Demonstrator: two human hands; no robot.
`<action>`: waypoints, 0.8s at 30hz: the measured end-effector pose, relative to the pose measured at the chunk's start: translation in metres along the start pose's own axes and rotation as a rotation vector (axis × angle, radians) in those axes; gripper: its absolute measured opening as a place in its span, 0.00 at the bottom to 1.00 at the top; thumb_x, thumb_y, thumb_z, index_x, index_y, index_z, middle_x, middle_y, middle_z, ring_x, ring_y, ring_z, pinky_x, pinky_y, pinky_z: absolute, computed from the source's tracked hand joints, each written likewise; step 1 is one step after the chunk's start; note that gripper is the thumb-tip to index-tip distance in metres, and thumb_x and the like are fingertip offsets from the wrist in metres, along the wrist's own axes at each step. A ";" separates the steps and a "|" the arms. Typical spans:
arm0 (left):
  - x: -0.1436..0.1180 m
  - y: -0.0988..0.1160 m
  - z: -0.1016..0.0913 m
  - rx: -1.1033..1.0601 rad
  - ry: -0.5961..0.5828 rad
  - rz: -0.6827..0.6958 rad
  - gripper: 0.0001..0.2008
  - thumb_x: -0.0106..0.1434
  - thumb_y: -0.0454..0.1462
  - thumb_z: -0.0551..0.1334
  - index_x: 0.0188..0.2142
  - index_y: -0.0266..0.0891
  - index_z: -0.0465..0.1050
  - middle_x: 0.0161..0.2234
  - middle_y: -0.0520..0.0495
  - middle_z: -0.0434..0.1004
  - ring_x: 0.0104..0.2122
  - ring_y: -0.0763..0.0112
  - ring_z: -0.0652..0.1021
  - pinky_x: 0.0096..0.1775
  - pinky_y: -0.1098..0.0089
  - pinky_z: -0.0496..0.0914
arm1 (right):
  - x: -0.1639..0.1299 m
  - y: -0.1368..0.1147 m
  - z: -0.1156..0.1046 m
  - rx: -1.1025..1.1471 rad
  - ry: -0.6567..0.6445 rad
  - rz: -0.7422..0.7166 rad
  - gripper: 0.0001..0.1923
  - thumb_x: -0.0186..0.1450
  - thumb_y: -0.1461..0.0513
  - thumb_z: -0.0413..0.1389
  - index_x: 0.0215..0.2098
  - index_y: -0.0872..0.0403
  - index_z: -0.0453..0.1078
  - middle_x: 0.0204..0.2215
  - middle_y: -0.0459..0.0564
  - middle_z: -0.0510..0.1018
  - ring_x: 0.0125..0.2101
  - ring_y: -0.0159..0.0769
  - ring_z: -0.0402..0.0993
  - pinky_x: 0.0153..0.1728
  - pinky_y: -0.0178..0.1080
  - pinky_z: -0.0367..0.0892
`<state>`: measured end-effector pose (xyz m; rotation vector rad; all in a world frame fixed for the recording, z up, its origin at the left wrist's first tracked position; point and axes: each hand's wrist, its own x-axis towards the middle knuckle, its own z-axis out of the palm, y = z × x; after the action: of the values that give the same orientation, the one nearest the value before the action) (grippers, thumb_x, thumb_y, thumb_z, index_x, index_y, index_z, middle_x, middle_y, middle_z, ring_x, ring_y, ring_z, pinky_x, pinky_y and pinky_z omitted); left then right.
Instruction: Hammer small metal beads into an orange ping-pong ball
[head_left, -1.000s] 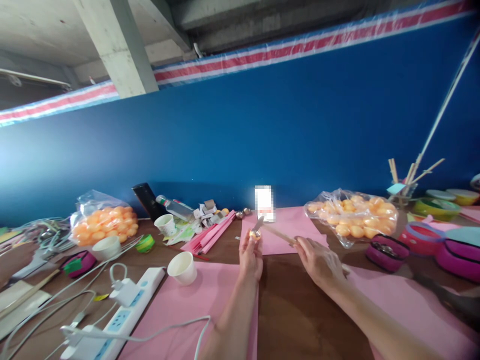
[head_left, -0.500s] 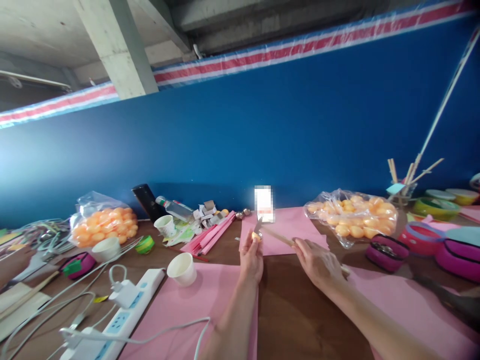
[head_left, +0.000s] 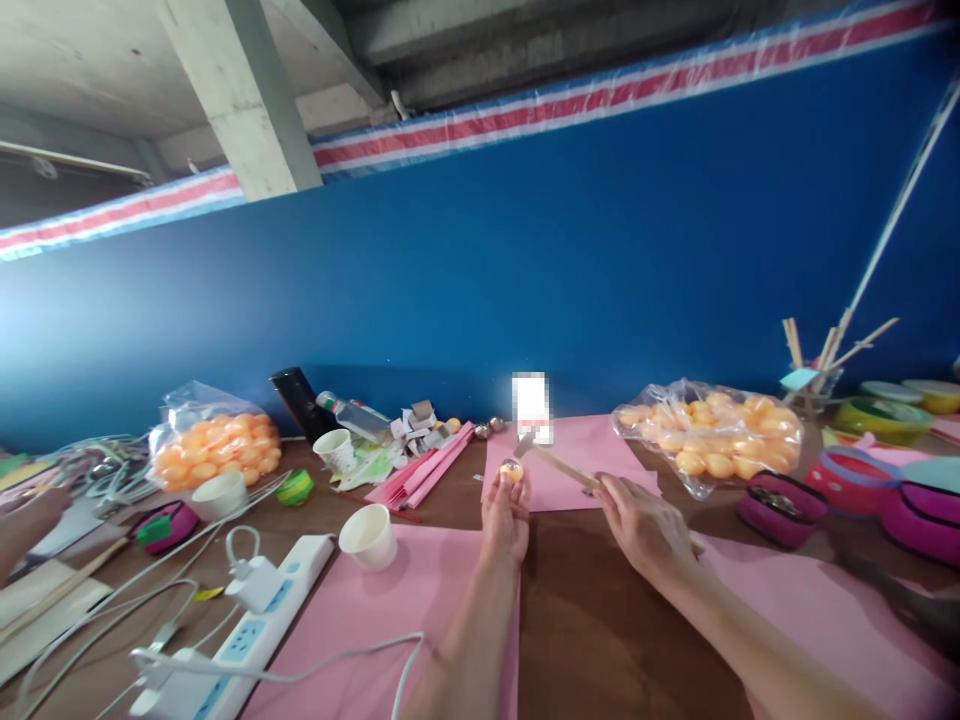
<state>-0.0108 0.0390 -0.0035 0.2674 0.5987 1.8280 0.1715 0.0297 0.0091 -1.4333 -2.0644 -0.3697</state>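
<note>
the left hand (head_left: 504, 515) pinches a small orange ball (head_left: 511, 470) upright at its fingertips; the right hand (head_left: 643, 525) grips a wooden-handled tool (head_left: 559, 463), tip just above it. working the ball looks underway; next calls for a steady aim. brown table (head_left: 600, 620), pink paper (head_left: 360, 610), blue wall (head_left: 525, 270)

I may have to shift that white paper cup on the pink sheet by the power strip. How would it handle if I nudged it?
The paper cup lies tilted on the pink sheet, mouth showing, so it would likely roll in an arc. It looks empty and thin-walled, so probably very light and easily crushed.
</note>
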 end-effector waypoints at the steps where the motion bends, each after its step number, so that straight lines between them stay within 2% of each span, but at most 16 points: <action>1: 0.000 0.000 0.001 -0.004 0.005 -0.003 0.04 0.54 0.31 0.61 0.32 0.35 0.70 0.35 0.44 0.75 0.38 0.69 0.76 0.44 0.69 0.69 | 0.000 0.000 0.001 0.000 -0.013 -0.005 0.14 0.65 0.56 0.42 0.42 0.49 0.65 0.30 0.46 0.75 0.29 0.31 0.71 0.24 0.31 0.55; 5: -0.001 0.000 0.002 0.001 -0.001 -0.016 0.04 0.54 0.31 0.61 0.31 0.33 0.70 0.33 0.43 0.76 0.38 0.68 0.76 0.44 0.69 0.69 | 0.003 0.002 0.000 -0.004 -0.030 -0.018 0.13 0.65 0.56 0.43 0.43 0.48 0.65 0.30 0.45 0.75 0.30 0.31 0.70 0.25 0.31 0.55; 9: -0.002 0.000 0.002 0.003 0.012 -0.032 0.03 0.54 0.31 0.61 0.31 0.34 0.69 0.32 0.44 0.75 0.37 0.68 0.76 0.44 0.69 0.69 | 0.009 0.013 -0.001 -0.036 0.043 0.104 0.14 0.65 0.58 0.42 0.45 0.50 0.64 0.34 0.48 0.73 0.34 0.34 0.69 0.31 0.32 0.58; 12: -0.002 0.000 0.000 0.028 0.025 -0.055 0.08 0.53 0.32 0.61 0.35 0.37 0.70 0.33 0.46 0.75 0.35 0.69 0.77 0.40 0.70 0.71 | 0.012 0.029 0.003 -0.103 0.038 0.218 0.15 0.64 0.60 0.42 0.47 0.51 0.62 0.40 0.51 0.71 0.37 0.38 0.66 0.34 0.36 0.58; 15: -0.002 -0.001 0.000 0.041 0.008 -0.085 0.13 0.54 0.34 0.60 0.41 0.40 0.69 0.33 0.46 0.74 0.33 0.71 0.77 0.37 0.71 0.71 | 0.013 0.046 0.010 -0.152 -0.046 0.314 0.17 0.63 0.62 0.42 0.49 0.53 0.60 0.44 0.55 0.68 0.39 0.42 0.65 0.35 0.39 0.59; 18: -0.004 -0.002 0.002 0.051 -0.001 -0.107 0.12 0.54 0.37 0.60 0.40 0.39 0.70 0.33 0.46 0.74 0.32 0.73 0.76 0.35 0.73 0.72 | 0.013 0.056 0.013 -0.173 -0.169 0.369 0.18 0.62 0.64 0.42 0.50 0.54 0.59 0.42 0.57 0.69 0.38 0.44 0.66 0.33 0.40 0.59; 24: -0.011 -0.002 0.008 0.208 -0.047 -0.083 0.12 0.53 0.37 0.62 0.38 0.35 0.70 0.32 0.44 0.74 0.25 0.78 0.74 0.27 0.78 0.69 | 0.016 0.054 0.013 -0.244 -0.274 0.375 0.16 0.61 0.67 0.40 0.44 0.54 0.63 0.39 0.58 0.69 0.38 0.44 0.66 0.33 0.41 0.58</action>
<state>-0.0020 0.0308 0.0034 0.4173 0.7570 1.6773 0.2133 0.0694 0.0030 -2.0747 -1.9424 -0.2884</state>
